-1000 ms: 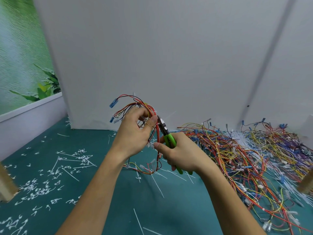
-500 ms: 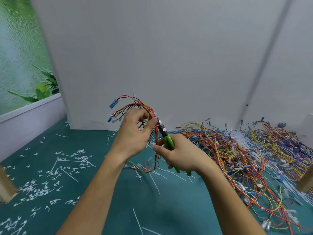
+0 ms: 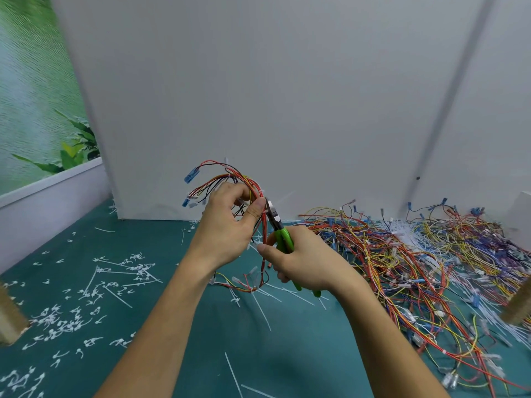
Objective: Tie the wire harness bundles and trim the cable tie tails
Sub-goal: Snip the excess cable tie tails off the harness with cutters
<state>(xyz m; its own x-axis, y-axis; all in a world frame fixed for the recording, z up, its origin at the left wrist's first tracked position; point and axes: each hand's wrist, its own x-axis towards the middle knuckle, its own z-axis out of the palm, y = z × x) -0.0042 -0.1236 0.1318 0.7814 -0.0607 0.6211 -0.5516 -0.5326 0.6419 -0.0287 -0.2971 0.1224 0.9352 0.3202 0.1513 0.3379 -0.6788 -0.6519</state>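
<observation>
My left hand (image 3: 227, 228) grips a wire harness bundle (image 3: 230, 179) of red, yellow and black wires with blue connectors, held up above the green mat. Its lower loop (image 3: 247, 282) hangs down between my hands. My right hand (image 3: 304, 259) holds green-handled cutters (image 3: 283, 234). The metal jaws (image 3: 271, 212) point up and sit against the bundle right beside my left thumb, at a white cable tie (image 3: 261, 192). A blurred white tie tail (image 3: 284, 196) sticks out to the right of the jaws.
A big tangle of loose harnesses (image 3: 416, 254) covers the mat on the right. Cut tie tails (image 3: 126, 271) and whole white ties (image 3: 261, 308) litter the green mat (image 3: 172, 326). A white board (image 3: 287, 96) stands behind. Wooden posts (image 3: 8, 314) stand at both edges.
Both hands and the bundle stayed almost in place. The cutter jaws edged up closer to my left thumb on the bundle.
</observation>
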